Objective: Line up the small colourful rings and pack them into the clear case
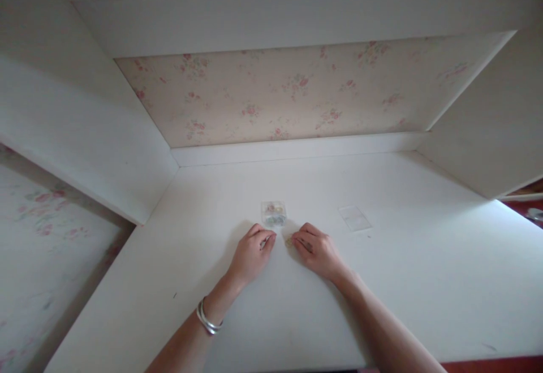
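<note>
A small clear plastic box (pixel 274 213) with little coloured pieces inside stands on the white desk, just beyond my hands. My left hand (pixel 253 251) is closed in a pinch by the near left corner of the box; anything between its fingertips is too small to make out. Across a narrow gap, my right hand (pixel 314 250) pinches at a small yellowish loop (pixel 289 242) at its fingertips, low over the desktop. The loop's exact kind does not show.
A flat clear plastic lid (pixel 355 218) lies to the right of the box. White side panels (pixel 85 102) and an overhead shelf (pixel 297 11) enclose the white desktop (pixel 280 316). Behind it is flowered wallpaper (pixel 292 96). A tiny dark sliver (pixel 175 295) lies at left.
</note>
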`<state>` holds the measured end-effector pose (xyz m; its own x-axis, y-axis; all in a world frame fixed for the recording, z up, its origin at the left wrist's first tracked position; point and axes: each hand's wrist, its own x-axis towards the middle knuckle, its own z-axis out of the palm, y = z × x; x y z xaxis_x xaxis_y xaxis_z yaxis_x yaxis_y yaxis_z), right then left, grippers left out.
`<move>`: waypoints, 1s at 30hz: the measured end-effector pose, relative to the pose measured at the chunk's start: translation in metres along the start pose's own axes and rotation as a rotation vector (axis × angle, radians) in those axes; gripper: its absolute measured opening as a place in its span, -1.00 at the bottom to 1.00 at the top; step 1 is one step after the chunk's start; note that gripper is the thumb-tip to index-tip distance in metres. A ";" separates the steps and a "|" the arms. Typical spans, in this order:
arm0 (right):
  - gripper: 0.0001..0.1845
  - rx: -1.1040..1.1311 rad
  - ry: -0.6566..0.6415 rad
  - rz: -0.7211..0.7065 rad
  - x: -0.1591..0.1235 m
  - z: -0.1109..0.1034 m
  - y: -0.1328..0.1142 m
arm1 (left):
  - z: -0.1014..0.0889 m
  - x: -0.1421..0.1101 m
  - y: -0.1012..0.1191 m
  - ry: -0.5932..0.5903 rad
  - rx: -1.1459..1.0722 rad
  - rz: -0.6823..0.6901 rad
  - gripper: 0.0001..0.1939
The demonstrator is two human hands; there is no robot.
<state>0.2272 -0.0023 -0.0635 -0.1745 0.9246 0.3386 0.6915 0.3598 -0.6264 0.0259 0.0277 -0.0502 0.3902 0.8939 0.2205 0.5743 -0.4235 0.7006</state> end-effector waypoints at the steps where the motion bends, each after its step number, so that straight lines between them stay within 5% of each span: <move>1: -0.73 0.038 0.036 0.017 0.000 0.002 0.000 | 0.002 -0.001 0.002 -0.027 0.011 0.014 -0.73; 9: -0.74 0.183 0.247 0.183 0.016 0.016 0.003 | 0.014 -0.006 0.013 -0.174 0.257 0.074 -0.76; 19: -0.75 0.071 0.340 0.118 0.063 0.020 -0.004 | 0.015 -0.005 0.016 -0.162 0.394 0.135 -0.75; 30: -0.76 -0.021 0.263 0.162 0.069 0.022 0.006 | 0.014 -0.007 0.010 -0.143 0.309 0.122 -0.75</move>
<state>0.2039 0.0661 -0.0588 0.1246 0.9047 0.4075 0.7102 0.2055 -0.6734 0.0387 0.0151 -0.0545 0.5535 0.8138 0.1769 0.6992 -0.5695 0.4321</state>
